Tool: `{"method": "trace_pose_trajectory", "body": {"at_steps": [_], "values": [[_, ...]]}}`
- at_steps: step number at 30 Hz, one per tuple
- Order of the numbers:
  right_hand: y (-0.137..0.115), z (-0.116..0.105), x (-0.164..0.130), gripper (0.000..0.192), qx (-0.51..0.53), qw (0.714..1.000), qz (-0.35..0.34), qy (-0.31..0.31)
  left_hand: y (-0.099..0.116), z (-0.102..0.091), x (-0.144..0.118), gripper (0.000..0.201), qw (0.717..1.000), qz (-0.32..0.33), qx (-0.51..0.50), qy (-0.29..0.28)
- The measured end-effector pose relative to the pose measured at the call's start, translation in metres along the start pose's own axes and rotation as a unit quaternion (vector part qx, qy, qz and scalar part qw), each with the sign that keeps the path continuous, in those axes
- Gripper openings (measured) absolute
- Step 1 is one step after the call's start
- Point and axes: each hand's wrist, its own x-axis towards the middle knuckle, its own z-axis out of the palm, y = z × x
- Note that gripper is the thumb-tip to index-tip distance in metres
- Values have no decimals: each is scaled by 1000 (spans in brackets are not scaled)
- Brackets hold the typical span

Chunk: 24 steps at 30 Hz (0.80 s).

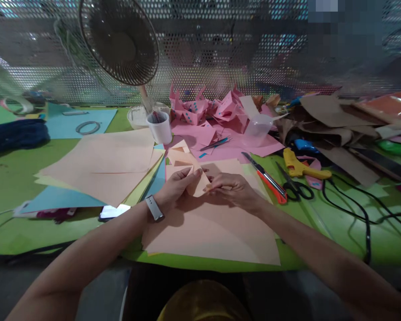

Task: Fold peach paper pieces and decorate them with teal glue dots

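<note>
Between my two hands is a folded piece of peach paper (198, 186), held just above the larger peach sheets (217, 232) on the table. My left hand (176, 185) grips its left side with the thumb on top. At its lower right edge, the fingers of my right hand (232, 189) pinch the paper. Part of the folded shape (180, 154) reaches up and away beyond my left thumb, with creased flaps showing. My fingertips partly hide the paper between them.
Right of my hands lie a utility knife (267, 178), black scissors (296, 189) and a yellow glue gun (302, 166) with its cord. Paper sheets (103, 156) are stacked at left. Behind stand a white cup (159, 128), a fan (120, 42) and pink folded paper shapes (200, 111).
</note>
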Motion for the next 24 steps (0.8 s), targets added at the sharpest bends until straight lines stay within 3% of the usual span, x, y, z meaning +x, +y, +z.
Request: {"method": "trace_pose_trajectory", "body": {"at_steps": [7, 12, 17, 24], "values": [[-6, 2, 2, 31, 29, 993, 102, 41, -3, -1, 2, 37, 999, 37, -7, 9], [-6, 5, 3, 44, 64, 973, 202, 89, -1, 0, 1, 42, 998, 28, -35, -35], [-5, 7, 4, 48, 59, 966, 217, 126, -4, -1, 0, 40, 998, 27, -25, -47], [-1, 7, 1, 45, 33, 973, 195, 117, -9, -6, 3, 36, 998, 21, -5, -52]]}}
